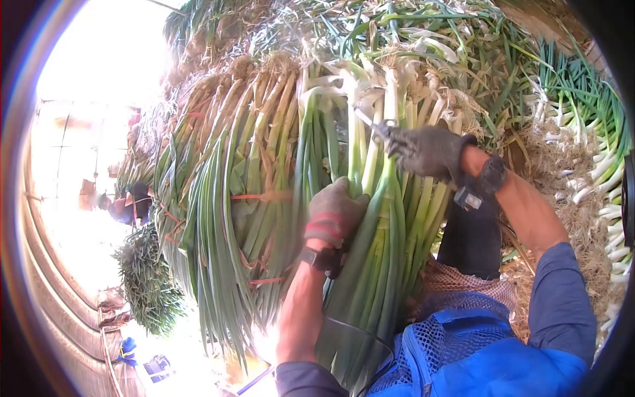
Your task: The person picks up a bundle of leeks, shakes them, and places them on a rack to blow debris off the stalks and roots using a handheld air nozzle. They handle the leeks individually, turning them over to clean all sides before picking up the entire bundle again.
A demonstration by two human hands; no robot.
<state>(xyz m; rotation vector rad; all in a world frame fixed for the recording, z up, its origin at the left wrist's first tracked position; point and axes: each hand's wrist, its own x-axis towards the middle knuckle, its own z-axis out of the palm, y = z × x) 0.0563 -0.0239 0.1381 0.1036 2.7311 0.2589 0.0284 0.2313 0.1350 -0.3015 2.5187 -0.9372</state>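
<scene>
My left hand, in a dark glove with red bands, is closed around the stalk of a green onion whose pale root end points away from me. Its long green leaves hang down toward my lap. My right hand, gloved too, is closed on a small metal tool with a slim, pale tip. That tip lies close to the white stalks, but contact cannot be made out. More loose green onions lie under both hands, with dry outer leaves around their roots.
Tied bundles of green onions are stacked on the left. Trimmed leaves and peelings cover the far side. On the right, a row of peeled green onions lies beside root litter. Another person is at the far left.
</scene>
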